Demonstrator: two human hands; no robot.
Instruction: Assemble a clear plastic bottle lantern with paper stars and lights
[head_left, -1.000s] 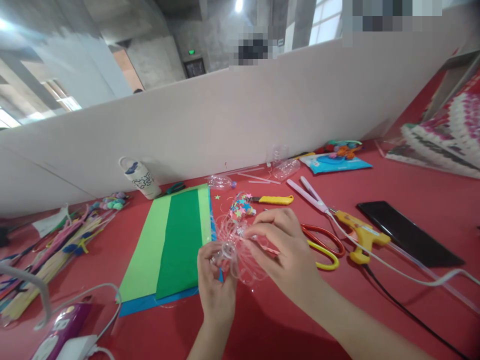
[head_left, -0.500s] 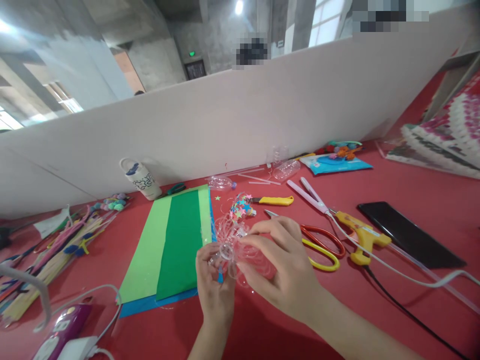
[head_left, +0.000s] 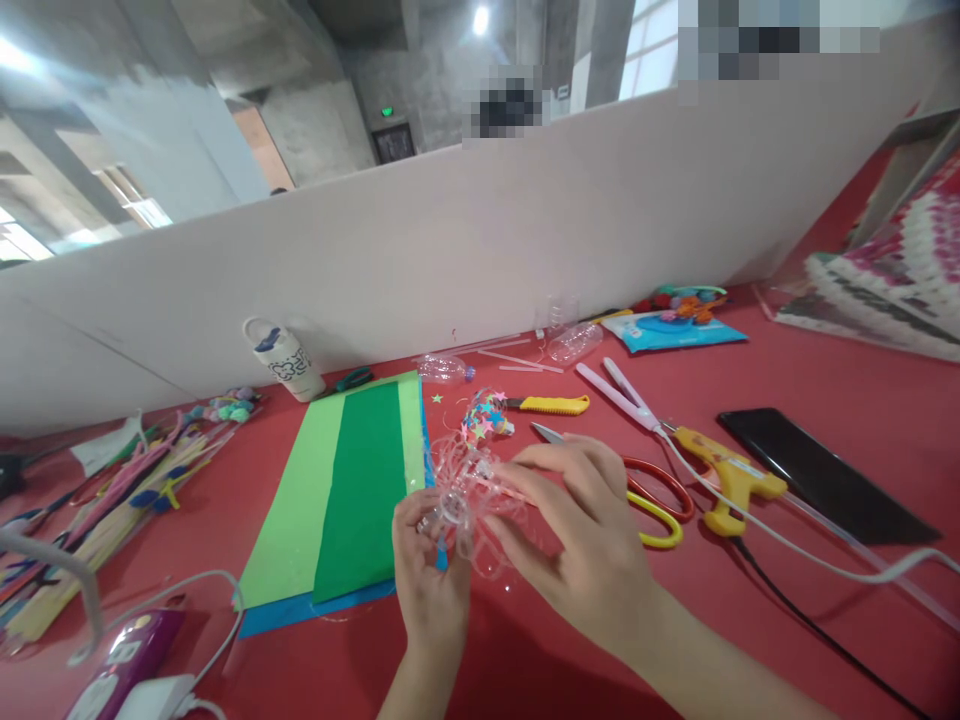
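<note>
A clear plastic bottle piece [head_left: 452, 507] with many thin curled strips [head_left: 491, 545] fanning from it is in my left hand [head_left: 431, 555]. The fingers of that hand are closed around its side, and a small blue tip [head_left: 442, 555] shows below them. My right hand [head_left: 581, 520] reaches in from the right among the strips. Its thumb and forefinger are apart, with strips showing between and behind them; whether the fingertips touch one is hard to make out. Behind the hands lie colourful star sequins [head_left: 484, 415] and a yellow utility knife [head_left: 553, 405].
Scissors [head_left: 660, 520] lie partly behind my right hand. Farther right are a yellow glue gun [head_left: 731, 480], a lilac flat iron [head_left: 619, 392] with its cord, and a black phone [head_left: 825, 470]. Green sheets [head_left: 360, 490] lie left; a white tumbler [head_left: 289, 365] stands behind.
My right hand has drawn slightly right from the bottle piece, and its thumb and forefinger sit farther from the ring. My left hand stays in place with its hold.
</note>
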